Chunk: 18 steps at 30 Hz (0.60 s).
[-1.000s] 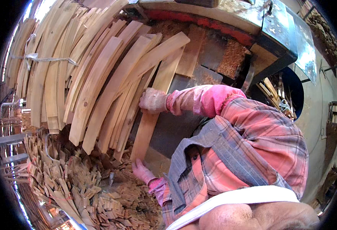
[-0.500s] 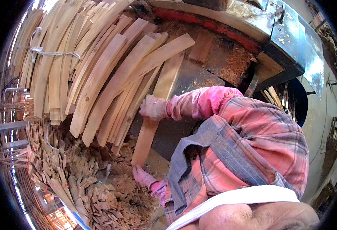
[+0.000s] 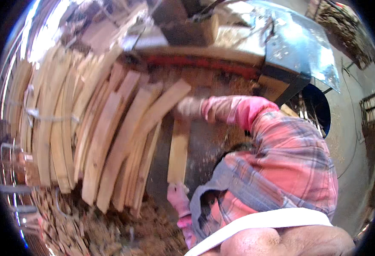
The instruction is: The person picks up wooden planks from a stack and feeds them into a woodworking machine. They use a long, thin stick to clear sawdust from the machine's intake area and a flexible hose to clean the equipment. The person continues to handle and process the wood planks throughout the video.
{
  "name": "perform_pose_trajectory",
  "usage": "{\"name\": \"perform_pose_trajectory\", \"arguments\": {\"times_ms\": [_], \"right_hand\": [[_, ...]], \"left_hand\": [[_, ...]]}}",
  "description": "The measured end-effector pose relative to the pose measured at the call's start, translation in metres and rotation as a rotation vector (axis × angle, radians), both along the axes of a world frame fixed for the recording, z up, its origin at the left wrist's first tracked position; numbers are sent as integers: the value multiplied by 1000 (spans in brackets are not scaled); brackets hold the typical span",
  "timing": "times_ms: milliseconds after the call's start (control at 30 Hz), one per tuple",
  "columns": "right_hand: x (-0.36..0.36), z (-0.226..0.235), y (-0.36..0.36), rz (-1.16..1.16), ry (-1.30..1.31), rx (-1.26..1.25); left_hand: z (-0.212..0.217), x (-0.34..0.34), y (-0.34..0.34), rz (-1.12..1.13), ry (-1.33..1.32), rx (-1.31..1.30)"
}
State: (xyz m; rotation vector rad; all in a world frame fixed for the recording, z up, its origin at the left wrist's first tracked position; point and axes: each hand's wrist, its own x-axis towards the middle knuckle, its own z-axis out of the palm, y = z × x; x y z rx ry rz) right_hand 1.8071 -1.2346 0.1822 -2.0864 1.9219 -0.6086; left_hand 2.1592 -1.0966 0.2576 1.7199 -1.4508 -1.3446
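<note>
The gloved right hand (image 3: 188, 107) grips the top of a short wooden plank (image 3: 178, 150), and the gloved left hand (image 3: 177, 197) clasps its lower end. The plank stands upright just right of the stack of curved wooden slats (image 3: 106, 136), beneath the metal machine (image 3: 277, 51); wood scraps (image 3: 89, 230) lie below the stack.

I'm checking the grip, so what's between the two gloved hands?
A straight wooden board spans the stretch in the head view: the right hand is at its top end, the left hand at its bottom end.

This is a woodworking shop. Curved wooden slats (image 3: 98, 128) lean stacked at left, offcuts (image 3: 81, 230) litter the near floor. A sawdust-strewn metal machine (image 3: 281, 47) stands far right.
</note>
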Motion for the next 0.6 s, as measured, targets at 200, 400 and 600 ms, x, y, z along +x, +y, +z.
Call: {"name": "perform_pose_trajectory", "arguments": {"times_ms": [200, 400, 600], "right_hand": [[24, 24, 28, -246, 175, -34], [13, 52, 100, -99, 33, -99], [14, 63, 149, -138, -21, 89]], "left_hand": [[-56, 9, -37, -71, 362, 174], [-18, -40, -24, -368, -26, -180], [-18, -45, -47, -381, -11, 50]]}}
